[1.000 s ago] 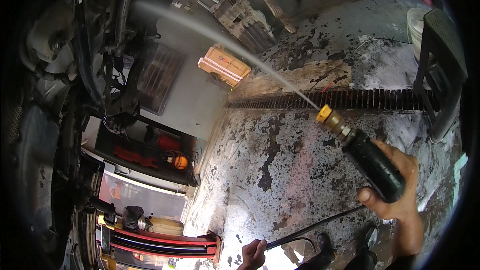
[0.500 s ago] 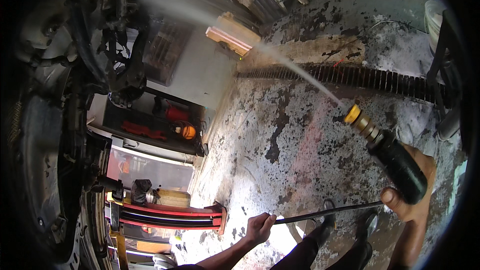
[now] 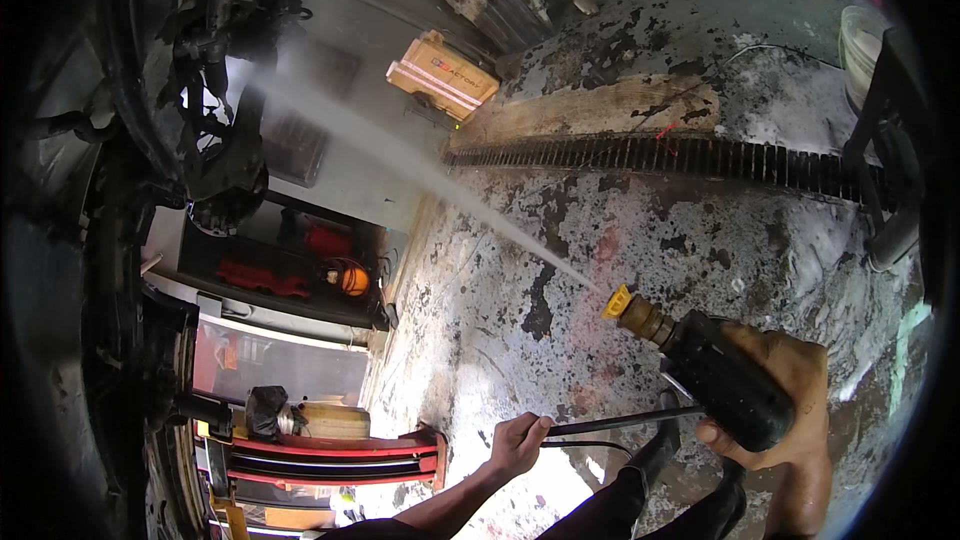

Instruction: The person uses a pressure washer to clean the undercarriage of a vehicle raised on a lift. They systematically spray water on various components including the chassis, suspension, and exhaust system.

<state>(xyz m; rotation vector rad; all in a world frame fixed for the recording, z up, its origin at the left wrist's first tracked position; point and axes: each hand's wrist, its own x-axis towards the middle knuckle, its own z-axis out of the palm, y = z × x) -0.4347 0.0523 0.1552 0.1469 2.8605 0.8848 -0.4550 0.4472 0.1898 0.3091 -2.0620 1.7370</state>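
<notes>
My right hand [image 3: 803,395] is wrapped round the black body of a pressure washer gun [image 3: 735,380]. The gun has a brass coupling [image 3: 646,322] and a yellow nozzle [image 3: 617,302] pointing up and left. From it a white water jet [image 3: 450,185] fans out toward dark vehicle parts [image 3: 225,175] at the upper left. Lower down, my left hand [image 3: 518,443] is closed round a black hose [image 3: 625,422], which runs right toward the gun's rear end. Mist blurs the place where the jet lands.
Along the left hangs the dark vehicle underside. A red metal beam [image 3: 335,462] lies at lower left, below an open compartment [image 3: 225,240] with an orange item [image 3: 354,282]. A drain grate [image 3: 680,150] crosses the wet, worn floor. A tan box [image 3: 440,75] and a whitish bucket [image 3: 860,55] stand farther off.
The gun and my right hand have moved left and slightly down, and the nozzle points more to the left. The jet now passes below the tan box. My left hand keeps its grip on the hose.
</notes>
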